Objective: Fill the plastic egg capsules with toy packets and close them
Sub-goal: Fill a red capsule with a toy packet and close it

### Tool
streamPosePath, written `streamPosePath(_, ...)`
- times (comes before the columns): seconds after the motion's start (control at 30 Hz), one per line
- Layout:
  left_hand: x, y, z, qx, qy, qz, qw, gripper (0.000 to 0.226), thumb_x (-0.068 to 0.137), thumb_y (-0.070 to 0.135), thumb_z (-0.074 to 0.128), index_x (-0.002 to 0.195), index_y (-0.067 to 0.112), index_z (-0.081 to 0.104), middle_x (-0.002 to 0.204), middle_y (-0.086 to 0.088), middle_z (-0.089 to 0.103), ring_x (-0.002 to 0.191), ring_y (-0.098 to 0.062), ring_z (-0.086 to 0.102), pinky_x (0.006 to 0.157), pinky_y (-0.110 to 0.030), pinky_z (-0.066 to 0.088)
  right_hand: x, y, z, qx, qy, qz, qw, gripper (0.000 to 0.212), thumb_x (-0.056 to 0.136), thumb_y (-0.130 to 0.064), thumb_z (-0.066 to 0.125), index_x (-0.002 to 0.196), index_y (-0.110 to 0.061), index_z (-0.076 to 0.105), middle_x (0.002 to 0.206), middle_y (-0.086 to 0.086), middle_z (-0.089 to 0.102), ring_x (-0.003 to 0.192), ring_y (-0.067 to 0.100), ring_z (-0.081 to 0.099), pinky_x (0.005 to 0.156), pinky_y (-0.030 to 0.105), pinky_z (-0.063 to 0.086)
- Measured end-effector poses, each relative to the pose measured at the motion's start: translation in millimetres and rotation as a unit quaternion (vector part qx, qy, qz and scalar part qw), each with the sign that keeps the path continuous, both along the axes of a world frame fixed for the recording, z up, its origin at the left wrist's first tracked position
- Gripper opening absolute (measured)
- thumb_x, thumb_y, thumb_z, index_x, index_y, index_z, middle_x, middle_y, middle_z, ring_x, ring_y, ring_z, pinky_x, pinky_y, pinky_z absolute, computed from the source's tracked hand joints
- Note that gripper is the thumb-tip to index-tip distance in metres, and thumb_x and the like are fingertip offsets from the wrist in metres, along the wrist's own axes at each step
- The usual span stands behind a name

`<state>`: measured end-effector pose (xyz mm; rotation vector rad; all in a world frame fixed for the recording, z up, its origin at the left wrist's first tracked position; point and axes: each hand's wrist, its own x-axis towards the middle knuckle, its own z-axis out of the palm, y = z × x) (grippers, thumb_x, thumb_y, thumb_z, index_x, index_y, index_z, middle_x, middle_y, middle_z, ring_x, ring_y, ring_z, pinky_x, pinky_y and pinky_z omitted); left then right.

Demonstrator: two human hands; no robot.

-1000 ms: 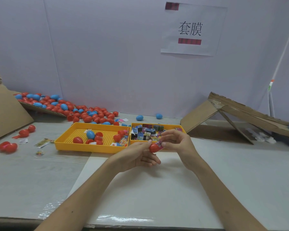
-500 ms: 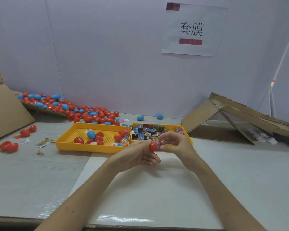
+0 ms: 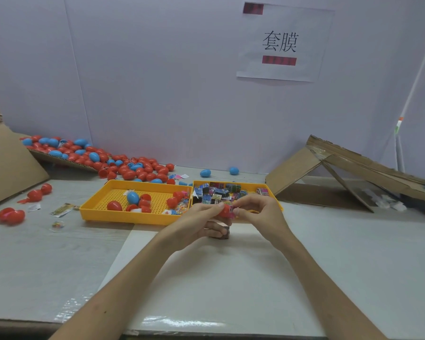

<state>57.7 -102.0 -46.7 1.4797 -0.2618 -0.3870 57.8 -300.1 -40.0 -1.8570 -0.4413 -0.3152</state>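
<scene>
Red egg capsule [image 3: 224, 212] sits just in front of the packet tray [image 3: 231, 182], held above the tabletop [image 3: 231, 278], pinched by the L hand [image 3: 196, 224] w/ its open end seemingly turned toward the R hand [image 3: 258, 212]. R fingers [image 3: 240, 211] pinch a toy packet [image 3: 232, 211] right at that mouth, touching the shell. Capsule's long axis looks approx. sideways, hand to hand, so the next push prob. runs R-to-L along it. Other half isn't visible; can't tell if it's behind the fingers.
</scene>
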Motion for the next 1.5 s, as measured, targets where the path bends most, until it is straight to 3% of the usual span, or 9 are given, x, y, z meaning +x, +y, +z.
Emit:
streamPosePath(0.33,-6.5,-2.2,4.0,0.028,-0.047,0.035,0.998,0.039,0.105,0.039,0.049,0.104,0.008,0.074,0.089,-0.011,0.075,0.071,-0.015,0.068,0.070,-0.024,0.056,-2.4,1.2,1.5,-0.006,-0.023,-0.005,1.000,0.016,0.082,-0.005,0.080,0.079,-0.020,0.075,0.082,-0.003,0.074,0.078,0.014,0.072,0.070,0.032,0.059)
streamPosePath(0.53,-6.6,-3.5,5.7,0.046,-0.068,0.064,0.995,0.040,0.103,0.042,0.052,0.102,0.008,0.073,0.081,-0.009,0.074,0.065,-0.014,0.065,0.067,-0.025,0.056,-2.3,0.7,1.7,-0.014,-0.027,-0.011,0.999,0.014,0.083,-0.013,0.081,0.080,-0.026,0.076,0.083,-0.009,0.074,0.077,0.010,0.069,0.067,0.026,0.055)
streamPosePath(0.87,-7.4,-5.5,6.3,0.071,-0.084,0.073,0.991,0.030,0.102,0.039,0.054,0.106,0.014,0.072,0.076,-0.004,0.075,0.064,-0.011,0.066,0.067,-0.024,0.057,-3.3,1.7,2.0,-0.016,-0.027,0.000,1.000,0.022,0.083,-0.010,0.080,0.077,-0.031,0.076,0.084,-0.009,0.074,0.074,0.010,0.069,0.070,0.034,0.056)
streamPosePath(1.2,-8.6,-6.6,6.9,0.075,-0.083,0.063,0.992,0.023,0.103,0.036,0.053,0.112,0.020,0.068,0.076,-0.005,0.075,0.065,-0.011,0.069,0.065,-0.022,0.056,-2.6,2.0,1.3,-0.035,-0.022,0.005,0.999,0.016,0.083,-0.014,0.081,0.081,-0.029,0.076,0.084,-0.010,0.074,0.078,0.014,0.070,0.073,0.035,0.057)
streamPosePath(1.5,-9.7,-4.0,7.0,0.037,-0.054,0.037,0.997,0.030,0.105,0.036,0.050,0.117,0.012,0.064,0.090,-0.015,0.078,0.071,-0.018,0.073,0.067,-0.025,0.059,-5.1,2.4,2.0,-0.023,-0.036,0.025,0.999,0.026,0.081,-0.013,0.082,0.089,-0.037,0.076,0.091,-0.013,0.074,0.081,0.006,0.068,0.066,0.020,0.052)
